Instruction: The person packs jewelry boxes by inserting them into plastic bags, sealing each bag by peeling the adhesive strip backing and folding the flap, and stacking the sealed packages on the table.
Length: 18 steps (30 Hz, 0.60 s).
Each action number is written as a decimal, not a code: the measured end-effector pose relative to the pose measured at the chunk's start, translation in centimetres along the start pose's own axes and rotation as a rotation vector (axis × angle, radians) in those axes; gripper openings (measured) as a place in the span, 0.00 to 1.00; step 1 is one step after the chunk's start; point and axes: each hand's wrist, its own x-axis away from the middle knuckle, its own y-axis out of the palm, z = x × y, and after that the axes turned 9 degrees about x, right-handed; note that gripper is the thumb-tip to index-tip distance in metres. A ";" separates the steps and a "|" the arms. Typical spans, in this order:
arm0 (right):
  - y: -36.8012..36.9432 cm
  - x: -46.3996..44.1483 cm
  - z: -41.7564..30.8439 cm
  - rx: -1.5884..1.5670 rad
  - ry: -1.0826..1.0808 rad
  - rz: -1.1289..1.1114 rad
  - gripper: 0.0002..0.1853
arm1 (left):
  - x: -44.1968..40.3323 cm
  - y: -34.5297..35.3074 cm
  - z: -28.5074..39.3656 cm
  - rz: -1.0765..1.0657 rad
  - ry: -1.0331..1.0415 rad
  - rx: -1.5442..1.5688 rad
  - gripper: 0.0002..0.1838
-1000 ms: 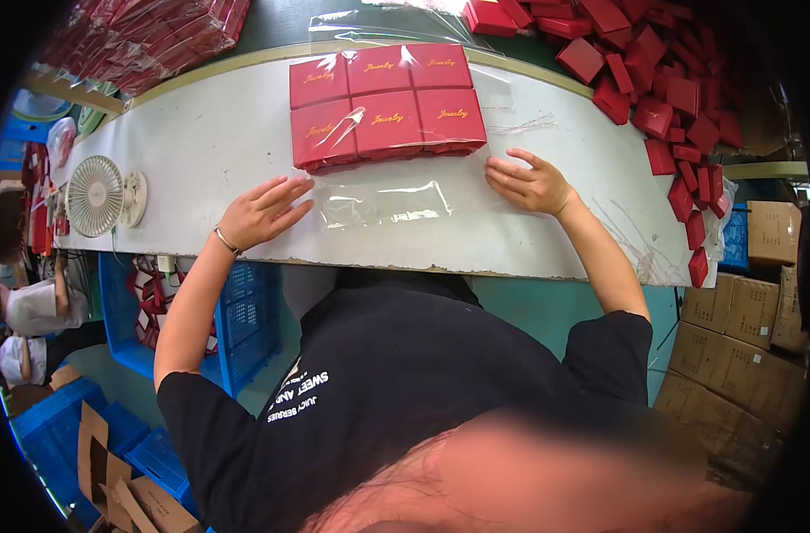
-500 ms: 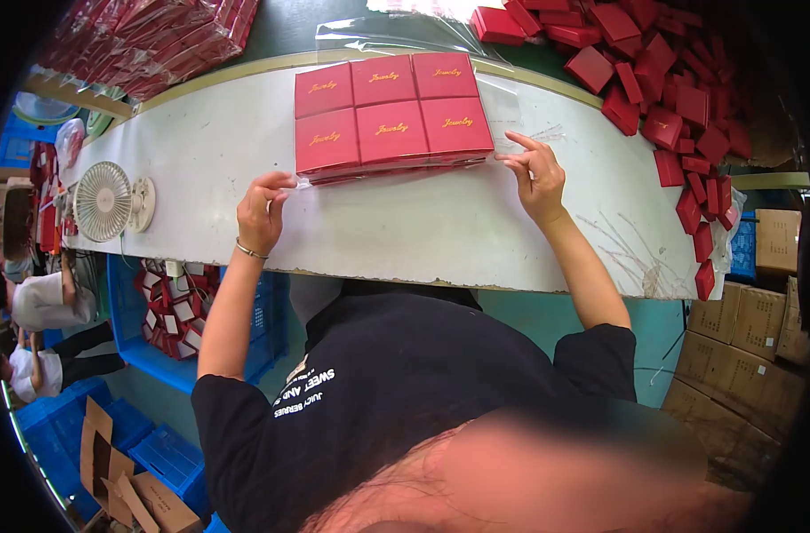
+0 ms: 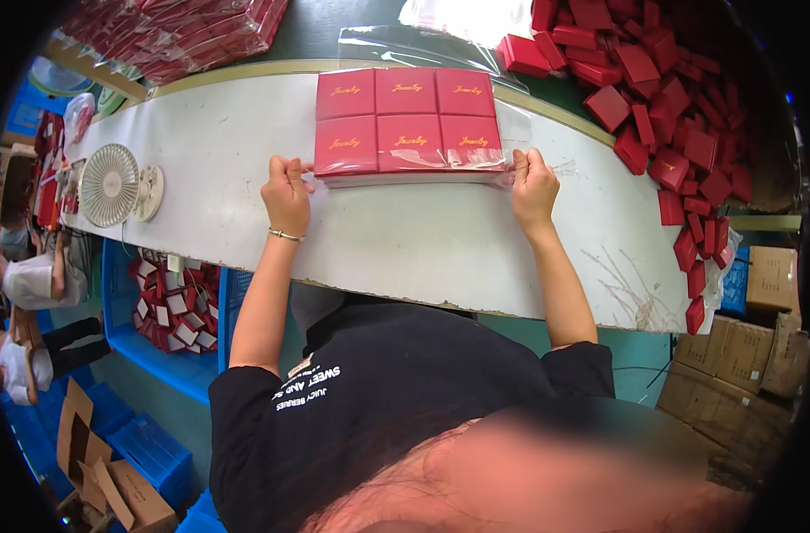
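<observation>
Across the upper middle of the head view, we find the block of six red boxes (image 3: 409, 129) lying on the white counter (image 3: 405, 226) with clear film (image 3: 471, 157) over it. A second ago the near end of that film lay flat on the counter in front of the block, and both hands were open at its sides; now that stretch of counter is bare, and a shiny strip of film crosses the front row's near edge. We judge from this that the loose end has been brought up against the boxes. Our left hand (image 3: 287, 197) is at the block's near left corner, its fingers curled in and pinching film; our right hand (image 3: 535, 191) matches it at the near right corner, its fingers also pressed together on film, though we cannot make out every fingertip. Past the block's far edge, more film reaches toward the top of the frame. At the upper right, loose red boxes (image 3: 637, 65) lie heaped; at the left stands a white fan (image 3: 110, 184).
</observation>
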 end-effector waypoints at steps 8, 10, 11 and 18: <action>2.7 0.3 1.4 -0.113 0.035 -0.085 0.21 | -1.0 0.2 -2.4 -0.303 0.071 -0.332 0.14; 3.2 0.1 2.4 -0.310 0.078 -0.189 0.20 | -1.2 1.2 -2.4 -0.303 0.032 -0.326 0.11; 3.4 0.3 2.1 -0.360 0.068 -0.145 0.20 | -0.6 3.2 -6.6 -0.132 -0.022 -0.250 0.11; 5.2 -0.1 5.0 0.437 -0.113 -0.065 0.14 | 0.3 0.9 -0.5 -0.156 -0.073 -0.584 0.16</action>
